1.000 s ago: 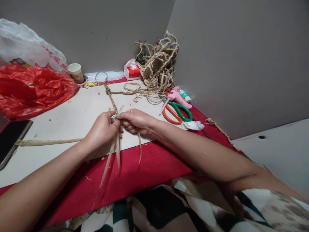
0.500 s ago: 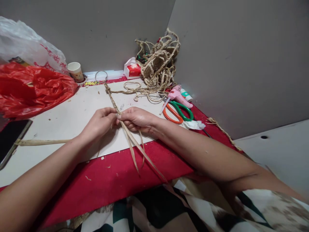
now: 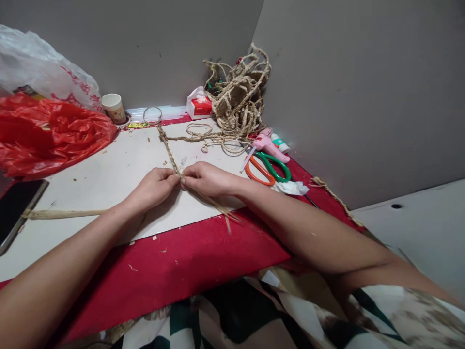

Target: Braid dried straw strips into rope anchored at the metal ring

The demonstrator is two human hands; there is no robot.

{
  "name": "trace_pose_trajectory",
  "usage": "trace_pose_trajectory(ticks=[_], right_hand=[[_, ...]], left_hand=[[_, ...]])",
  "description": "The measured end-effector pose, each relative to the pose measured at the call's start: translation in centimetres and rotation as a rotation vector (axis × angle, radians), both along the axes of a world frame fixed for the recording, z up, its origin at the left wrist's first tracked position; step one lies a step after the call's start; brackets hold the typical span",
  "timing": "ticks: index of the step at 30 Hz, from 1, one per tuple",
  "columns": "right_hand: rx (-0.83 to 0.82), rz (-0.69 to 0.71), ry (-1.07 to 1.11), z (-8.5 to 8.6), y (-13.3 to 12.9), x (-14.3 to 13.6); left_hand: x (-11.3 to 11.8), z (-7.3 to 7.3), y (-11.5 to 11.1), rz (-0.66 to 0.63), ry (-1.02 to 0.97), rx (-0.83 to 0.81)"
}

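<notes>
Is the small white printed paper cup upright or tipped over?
Upright: the small white paper cup has its round rim above its narrower base.

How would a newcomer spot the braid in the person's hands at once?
On the red cloth lies a white board, where the left hand and right hand come together. The braid runs from them toward the board's far edge. Unlike the tangled rope pile behind, it lies nearly straight, pinched at its near end, with loose strips below the right hand.
</notes>
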State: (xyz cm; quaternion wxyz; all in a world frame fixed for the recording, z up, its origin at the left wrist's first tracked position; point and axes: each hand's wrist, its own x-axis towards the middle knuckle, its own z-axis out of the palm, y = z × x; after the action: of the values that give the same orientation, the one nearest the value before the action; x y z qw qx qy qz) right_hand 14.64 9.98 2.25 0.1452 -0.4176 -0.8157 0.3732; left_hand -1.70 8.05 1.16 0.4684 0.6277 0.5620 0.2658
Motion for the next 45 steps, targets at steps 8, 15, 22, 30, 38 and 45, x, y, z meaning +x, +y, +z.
trace_pose_trajectory(ticks=[8, 15, 22, 30, 38, 45], right_hand=[[0.386, -0.025, -0.288, -0.3, -1.0, -0.2], [0.404, -0.026, -0.338, 0.2, -1.1, 0.1], [0.254, 0.009, -0.178, 1.9, -1.0, 1.1], [0.167, 0.006, -0.232, 1.1, -2.6, -0.5], [0.111, 0.362, -0.360, 3.6, -3.9, 1.2], [0.098, -0.098, 0.159, 2.7, -0.1, 2.4]], left_hand=[[0.1, 1.1, -0.1, 0.001, -0.289, -0.371], [0.2, 0.8, -0.2, 0.068, -0.338, -0.365], [0.7, 1.0, -0.6, 0.120, -0.311, -0.306], [0.7, 0.6, -0.9, 0.103, -0.403, -0.274], [0.5, 0.5, -1.3, 0.089, -0.358, -0.206], [-0.1, 0.4, -1.1, 0.032, -0.444, -0.272]])
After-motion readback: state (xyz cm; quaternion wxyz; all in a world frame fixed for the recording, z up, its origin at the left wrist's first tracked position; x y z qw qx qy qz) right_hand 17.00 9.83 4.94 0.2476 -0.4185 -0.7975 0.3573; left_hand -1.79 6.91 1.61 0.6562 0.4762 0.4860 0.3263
